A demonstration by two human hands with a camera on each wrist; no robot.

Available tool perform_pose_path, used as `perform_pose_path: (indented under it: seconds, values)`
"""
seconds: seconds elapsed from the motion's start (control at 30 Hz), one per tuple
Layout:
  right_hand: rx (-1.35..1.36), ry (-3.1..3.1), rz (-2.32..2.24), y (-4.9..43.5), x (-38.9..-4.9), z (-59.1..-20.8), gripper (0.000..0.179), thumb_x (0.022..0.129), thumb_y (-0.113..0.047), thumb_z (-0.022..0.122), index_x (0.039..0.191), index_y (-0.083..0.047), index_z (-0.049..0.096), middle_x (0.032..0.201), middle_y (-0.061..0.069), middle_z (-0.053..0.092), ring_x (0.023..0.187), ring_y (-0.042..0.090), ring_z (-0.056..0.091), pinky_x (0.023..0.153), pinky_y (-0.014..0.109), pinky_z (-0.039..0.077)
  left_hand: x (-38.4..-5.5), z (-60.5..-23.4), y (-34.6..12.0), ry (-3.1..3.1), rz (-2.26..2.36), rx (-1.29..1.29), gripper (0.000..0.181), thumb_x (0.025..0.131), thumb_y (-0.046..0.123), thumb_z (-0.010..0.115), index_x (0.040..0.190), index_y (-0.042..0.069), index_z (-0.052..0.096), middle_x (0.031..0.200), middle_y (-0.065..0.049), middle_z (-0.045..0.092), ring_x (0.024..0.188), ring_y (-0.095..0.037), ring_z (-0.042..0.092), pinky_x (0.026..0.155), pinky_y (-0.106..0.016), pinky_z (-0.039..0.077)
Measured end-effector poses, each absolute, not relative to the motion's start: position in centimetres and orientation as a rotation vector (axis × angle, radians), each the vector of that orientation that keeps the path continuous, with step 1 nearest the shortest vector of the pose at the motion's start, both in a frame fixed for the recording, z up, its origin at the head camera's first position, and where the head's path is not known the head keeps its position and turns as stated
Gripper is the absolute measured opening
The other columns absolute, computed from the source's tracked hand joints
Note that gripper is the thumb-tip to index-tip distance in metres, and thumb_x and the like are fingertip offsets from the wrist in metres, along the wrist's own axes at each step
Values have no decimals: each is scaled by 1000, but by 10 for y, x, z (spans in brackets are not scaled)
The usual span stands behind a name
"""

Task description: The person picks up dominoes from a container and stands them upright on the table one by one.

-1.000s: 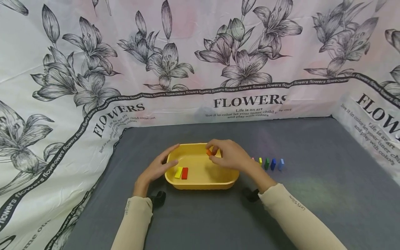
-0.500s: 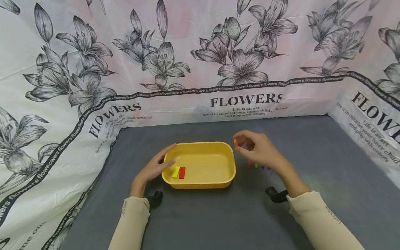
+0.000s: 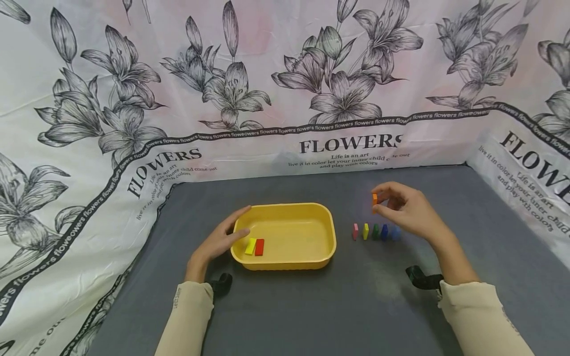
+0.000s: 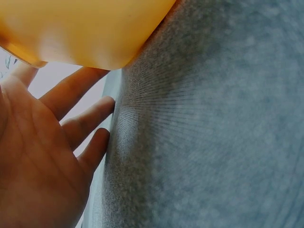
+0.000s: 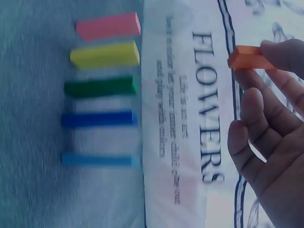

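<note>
Background: white fabric hanging point(image 3: 249, 163) printed with black line-drawn lilies and "FLOWERS" lettering; below it, a matte grey table surface point(image 3: 311, 316).

Right hand point(image 3: 411, 210): thumb and index finger close in a pinch on a small orange rectangular block point(image 3: 374, 199); other fingers bent loosely, clear of it. Block is held aloft, above the table and to the right of the tray.

Left hand point(image 3: 217, 243): fingers extended and spread, thumb over the left rim of a yellow, rounded-rectangular tray point(image 3: 294, 230), palm off the wall.

In tray, near left end: a flat yellow block point(image 3: 251, 246) and a flat red block point(image 3: 260, 247), side by side.

Right of tray, standing upright in a spaced row, left to right: pink block point(image 3: 355, 232), upright yellow block point(image 3: 365, 231), green block point(image 3: 376, 231), dark blue block point(image 3: 384, 232), light blue block point(image 3: 395, 233).
</note>
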State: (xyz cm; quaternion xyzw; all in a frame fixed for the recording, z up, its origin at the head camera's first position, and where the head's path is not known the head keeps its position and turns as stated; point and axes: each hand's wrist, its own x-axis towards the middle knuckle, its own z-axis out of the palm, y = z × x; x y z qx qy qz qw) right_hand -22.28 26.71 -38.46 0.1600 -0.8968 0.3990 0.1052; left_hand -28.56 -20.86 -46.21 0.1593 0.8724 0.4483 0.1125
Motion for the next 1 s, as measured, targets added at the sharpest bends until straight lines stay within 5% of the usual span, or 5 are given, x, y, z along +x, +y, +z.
perform_pose_path:
  seconds: [0.4, 1.0]
  values:
    - [323, -2694, 1194, 312, -215, -392, 29, 98, -17, 69, 126, -11, 62, 103, 10, 74, 78, 1, 68, 64, 24, 50, -286, -459, -208, 2547, 1322, 472, 65, 101, 39, 61, 159, 38, 33, 169, 0, 28, 154, -34, 29, 123, -65, 21]
    - [401, -2884, 1179, 344, -212, -427, 29, 93, -7, 72, 120, -1, 62, 106, 14, 73, 86, 7, 69, 70, 24, 54, -286, -461, -209, 2551, 1323, 439, 63, 100, 39, 62, 157, 42, 34, 168, 5, 30, 155, -30, 28, 124, -65, 20]
